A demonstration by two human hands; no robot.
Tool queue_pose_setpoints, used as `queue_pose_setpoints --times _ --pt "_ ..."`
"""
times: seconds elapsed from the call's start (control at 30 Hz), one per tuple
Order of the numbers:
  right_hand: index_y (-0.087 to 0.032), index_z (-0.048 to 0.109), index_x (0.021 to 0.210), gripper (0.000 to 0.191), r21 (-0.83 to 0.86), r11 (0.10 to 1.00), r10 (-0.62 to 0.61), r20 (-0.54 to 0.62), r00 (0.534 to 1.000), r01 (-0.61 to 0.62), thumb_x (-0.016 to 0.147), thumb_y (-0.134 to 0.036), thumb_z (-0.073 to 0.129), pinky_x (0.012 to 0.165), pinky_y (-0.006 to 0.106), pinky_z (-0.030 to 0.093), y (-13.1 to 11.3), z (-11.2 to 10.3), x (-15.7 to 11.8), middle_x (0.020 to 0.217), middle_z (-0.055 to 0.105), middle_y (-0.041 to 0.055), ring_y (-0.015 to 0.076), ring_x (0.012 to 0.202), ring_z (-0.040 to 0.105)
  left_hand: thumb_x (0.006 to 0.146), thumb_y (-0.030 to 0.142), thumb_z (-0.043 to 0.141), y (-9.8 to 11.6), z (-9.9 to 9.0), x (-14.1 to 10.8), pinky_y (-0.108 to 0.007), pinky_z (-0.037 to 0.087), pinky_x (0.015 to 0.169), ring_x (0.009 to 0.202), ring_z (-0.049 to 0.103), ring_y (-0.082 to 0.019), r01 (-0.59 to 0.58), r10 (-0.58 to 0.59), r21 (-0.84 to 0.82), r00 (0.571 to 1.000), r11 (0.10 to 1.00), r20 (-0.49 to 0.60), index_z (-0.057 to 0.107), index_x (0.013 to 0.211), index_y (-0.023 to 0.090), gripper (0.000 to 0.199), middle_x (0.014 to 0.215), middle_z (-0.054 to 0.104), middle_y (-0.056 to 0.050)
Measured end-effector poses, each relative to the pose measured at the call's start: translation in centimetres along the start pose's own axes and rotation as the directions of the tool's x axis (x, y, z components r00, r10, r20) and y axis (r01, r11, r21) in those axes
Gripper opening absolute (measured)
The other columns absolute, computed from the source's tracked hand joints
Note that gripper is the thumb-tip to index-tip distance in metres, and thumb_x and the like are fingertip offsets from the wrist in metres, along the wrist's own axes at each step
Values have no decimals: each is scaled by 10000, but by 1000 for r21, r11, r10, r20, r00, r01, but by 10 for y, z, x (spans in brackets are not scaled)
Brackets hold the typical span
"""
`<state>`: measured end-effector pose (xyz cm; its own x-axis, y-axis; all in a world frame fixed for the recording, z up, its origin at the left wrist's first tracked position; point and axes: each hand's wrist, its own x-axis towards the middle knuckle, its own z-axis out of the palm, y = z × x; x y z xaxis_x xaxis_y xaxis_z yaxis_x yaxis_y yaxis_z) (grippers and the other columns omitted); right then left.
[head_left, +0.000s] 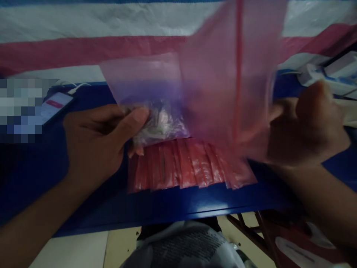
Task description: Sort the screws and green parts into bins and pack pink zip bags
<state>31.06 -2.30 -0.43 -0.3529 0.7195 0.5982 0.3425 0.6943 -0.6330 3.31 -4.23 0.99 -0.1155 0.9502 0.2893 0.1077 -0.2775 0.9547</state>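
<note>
My left hand pinches a clear plastic bag between thumb and fingers; small shiny, pale contents lie in its lower part, and I cannot make out their kind. A large translucent pink zip bag stands upright to the right, its red zip strip running vertically, and it overlaps the clear bag's right side. At the pink bag's right edge is my right hand, blurred by motion, with fingers on the bag and partly seen through it. Below both bags, a row of overlapping red plastic bags lies flat on the blue table.
A phone with a white cable lies at the left. White boxlike items stand at the back right. A striped sheet hangs behind the table. Below the front edge show my lap and a dark stool or frame.
</note>
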Motion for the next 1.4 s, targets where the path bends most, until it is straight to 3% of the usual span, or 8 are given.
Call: queue_pose_setpoints --times 0.13,0.3,0.47,0.57,0.8,1.1,1.23,1.4 --pt "-302 874 1071 132 239 971 -22 91 996 0 1057 -354 753 823 373 687 -12 9 -2 1029 831 35 218 1004 795 812 490 978 -5 -3 -9 -271 585 452 503 678 -186 47 -53 36 977 998 205 892 879 240 273 622 726 15" --pt "-286 864 1081 201 90 993 -70 -24 997 72 979 -127 795 692 300 648 -18 22 -4 968 828 19 158 802 758 834 811 819 -2 -1 -10 -319 679 627 729 795 -246 138 -96 -75 909 988 405 880 1060 274 586 855 836 -54" --pt "-281 794 1334 377 165 983 -80 -13 997 81 1005 -104 737 713 304 683 -17 23 -2 1111 846 48 174 894 794 791 411 971 1 -9 4 -267 699 700 819 829 -212 -47 32 140 994 989 109 856 1090 282 345 965 870 0" --pt "-282 818 1237 319 203 978 -15 -97 995 35 1017 -92 687 648 283 671 -15 21 0 1136 838 50 153 804 795 784 484 940 -8 -25 23 -309 690 726 792 815 -214 -73 91 269 994 961 -58 826 1162 331 424 975 867 36" --pt "-261 831 1049 247 138 990 2 -124 992 16 990 -82 671 583 264 621 -8 18 4 953 826 17 140 701 772 832 629 790 -23 -49 47 -566 584 1064 1164 761 -384 -203 215 738 973 643 81 775 1265 298 545 927 844 -14" --pt "-286 830 1061 311 63 987 -142 -97 985 149 990 -63 624 715 338 669 -9 20 6 748 781 -9 195 801 800 917 504 740 -25 -56 49 -631 529 1162 1231 706 -409 -262 257 794 956 548 138 817 1149 303 317 1043 833 -59" --pt "-278 826 1069 317 48 983 -170 -97 981 176 989 -50 620 715 333 672 -10 18 6 752 776 -11 187 807 797 990 474 697 -18 -59 56 -607 458 1276 1377 645 -372 -434 251 729 901 530 355 795 1265 327 326 1334 792 -56" --pt "-248 834 1061 309 17 969 -242 -92 966 245 971 -31 632 707 309 674 -12 14 6 927 841 29 176 817 804 897 381 720 -7 -56 84 -469 615 1079 1153 787 -314 -582 -76 602 681 547 728 824 1214 319 340 1257 836 -58"
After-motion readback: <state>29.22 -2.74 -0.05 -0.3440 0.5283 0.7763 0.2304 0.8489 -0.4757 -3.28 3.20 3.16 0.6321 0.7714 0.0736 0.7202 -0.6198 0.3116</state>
